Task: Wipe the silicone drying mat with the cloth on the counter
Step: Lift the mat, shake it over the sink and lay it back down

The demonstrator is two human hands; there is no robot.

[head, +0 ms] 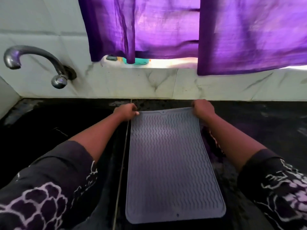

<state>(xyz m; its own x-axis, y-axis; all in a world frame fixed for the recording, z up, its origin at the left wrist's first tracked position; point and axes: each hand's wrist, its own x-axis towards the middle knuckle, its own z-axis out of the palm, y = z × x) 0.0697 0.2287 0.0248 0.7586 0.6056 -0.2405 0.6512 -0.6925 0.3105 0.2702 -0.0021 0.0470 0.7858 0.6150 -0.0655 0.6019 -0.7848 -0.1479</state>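
A grey silicone drying mat point(171, 163) with wavy ridges lies lengthwise on the black counter point(265, 123), its near end by my body. My left hand point(127, 111) pinches the mat's far left corner. My right hand point(203, 107) grips the far right corner, and that far edge looks slightly lifted. A dark patterned cloth point(214, 143) shows partly under my right forearm, beside the mat's right edge; most of it is hidden.
A black sink point(49, 127) lies left of the mat, with a metal tap point(33, 63) on the marble wall above it. A purple curtain point(182, 30) hangs over the windowsill, where a teal object point(139, 61) sits.
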